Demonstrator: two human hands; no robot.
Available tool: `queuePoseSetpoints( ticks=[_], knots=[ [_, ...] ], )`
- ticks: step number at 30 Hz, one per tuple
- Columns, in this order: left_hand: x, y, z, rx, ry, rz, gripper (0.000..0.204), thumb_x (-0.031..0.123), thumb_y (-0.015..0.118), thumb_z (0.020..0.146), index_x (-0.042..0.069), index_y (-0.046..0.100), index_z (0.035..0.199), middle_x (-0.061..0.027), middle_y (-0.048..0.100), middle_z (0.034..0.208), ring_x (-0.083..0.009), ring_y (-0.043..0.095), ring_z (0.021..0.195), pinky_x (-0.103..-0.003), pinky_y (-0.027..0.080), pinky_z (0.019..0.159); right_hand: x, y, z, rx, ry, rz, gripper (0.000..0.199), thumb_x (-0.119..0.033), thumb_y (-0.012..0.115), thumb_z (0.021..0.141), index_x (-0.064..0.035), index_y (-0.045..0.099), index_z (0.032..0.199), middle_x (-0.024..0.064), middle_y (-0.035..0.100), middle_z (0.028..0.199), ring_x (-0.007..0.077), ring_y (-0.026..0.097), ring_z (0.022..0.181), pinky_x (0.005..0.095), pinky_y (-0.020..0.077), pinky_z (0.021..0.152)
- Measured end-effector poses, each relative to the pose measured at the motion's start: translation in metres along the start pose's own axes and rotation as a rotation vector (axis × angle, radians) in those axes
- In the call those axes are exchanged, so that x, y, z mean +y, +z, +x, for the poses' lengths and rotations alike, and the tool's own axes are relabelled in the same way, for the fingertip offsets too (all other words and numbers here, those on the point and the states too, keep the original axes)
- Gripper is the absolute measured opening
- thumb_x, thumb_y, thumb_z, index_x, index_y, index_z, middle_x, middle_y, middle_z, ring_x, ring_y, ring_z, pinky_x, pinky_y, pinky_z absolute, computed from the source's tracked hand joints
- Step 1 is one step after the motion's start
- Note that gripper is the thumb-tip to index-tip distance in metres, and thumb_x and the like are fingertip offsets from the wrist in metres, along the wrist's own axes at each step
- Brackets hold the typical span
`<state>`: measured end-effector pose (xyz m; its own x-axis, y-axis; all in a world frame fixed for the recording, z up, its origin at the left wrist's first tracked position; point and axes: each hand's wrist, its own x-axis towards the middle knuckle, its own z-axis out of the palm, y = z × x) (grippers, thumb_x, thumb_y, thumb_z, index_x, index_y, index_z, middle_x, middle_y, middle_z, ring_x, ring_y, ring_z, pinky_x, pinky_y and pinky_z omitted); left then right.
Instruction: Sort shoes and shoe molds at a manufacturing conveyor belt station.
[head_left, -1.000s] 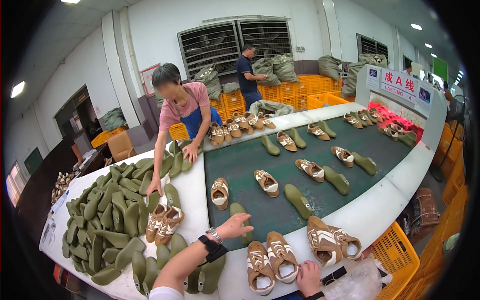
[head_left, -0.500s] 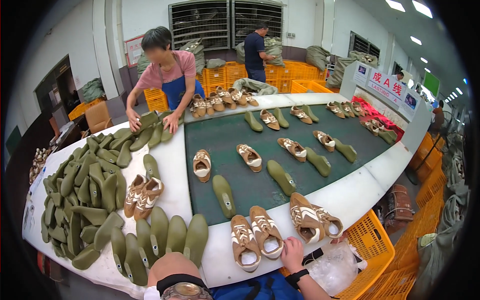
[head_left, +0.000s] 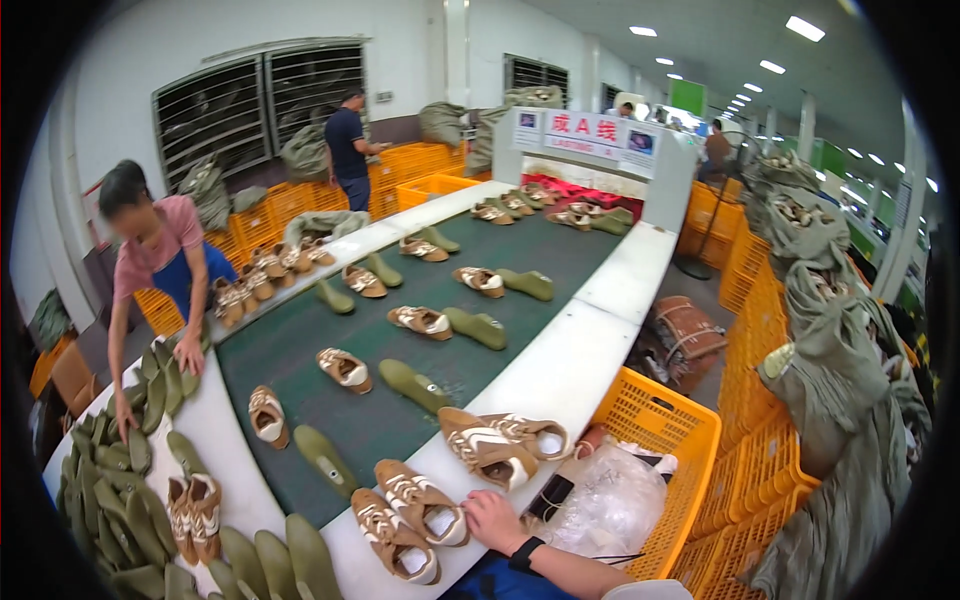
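**Q.** What stage of the work is shown?

**A.** Judged from the layout, a pause between handlings. The right hand point(head_left: 495, 520) rests on the white ledge point(head_left: 560, 370). A tan pair of shoes point(head_left: 408, 515) is already set down just to the left of its fingertips. The left hand is out of view.

**Q.** State of the fingers?

**A.** The fingers point(head_left: 478, 510) lie loosely curled and slightly apart, clamped on nothing. They sit just beside the nearer shoe's heel. Whether they actually touch it cannot be told.

**Q.** What surrounds them?

**A.** Beyond the fingertips lies a second tan pair point(head_left: 500, 445). To the right of the knuckles are a small black object point(head_left: 552, 495) and a clear plastic bag point(head_left: 610, 505), which lies in a yellow crate point(head_left: 660, 430). Farther left of the fingers is the green belt point(head_left: 300, 350), carrying single shoes and olive lasts point(head_left: 280, 560).

**Q.** What would a next grasp call for?

**A.** Probably a short leftward reach, with the fingers spread wider to span a shoe's upper.
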<state>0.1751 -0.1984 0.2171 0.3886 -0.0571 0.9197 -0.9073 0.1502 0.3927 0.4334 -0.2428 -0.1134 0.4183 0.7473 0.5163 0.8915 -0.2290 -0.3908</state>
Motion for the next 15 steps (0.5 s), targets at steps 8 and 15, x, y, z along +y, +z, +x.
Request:
queuePoseSetpoints(
  ticks=[8,15],
  knots=[
    [-0.009,-0.018,-0.059,-0.298,-1.144,1.371,0.055,0.025,0.067,0.078,0.000,0.050,0.123,-0.0225,0.052,0.122,-0.0401,0.045,0.117,-0.053,0.030,0.101,0.003,-0.006,-0.002,0.006,0.020,0.015,0.021,-0.016,0.061,0.075,-0.0128,0.060,0.097,0.0059,0.056,0.104,0.0249,0.054,0.099,0.0363,0.0441,0.085],
    [0.029,-0.036,-0.183,0.161,-1.363,1.895,0.053,0.021,0.067,0.076,-0.001,0.050,0.121,-0.0241,0.051,0.120,-0.0426,0.044,0.113,-0.046,0.036,0.097,0.001,0.003,0.008,-0.024,-0.066,0.093,0.018,-0.011,0.060,0.071,-0.0069,0.061,0.089,0.0126,0.059,0.097,0.0287,0.056,0.094,0.0398,0.0460,0.079]
  ],
)
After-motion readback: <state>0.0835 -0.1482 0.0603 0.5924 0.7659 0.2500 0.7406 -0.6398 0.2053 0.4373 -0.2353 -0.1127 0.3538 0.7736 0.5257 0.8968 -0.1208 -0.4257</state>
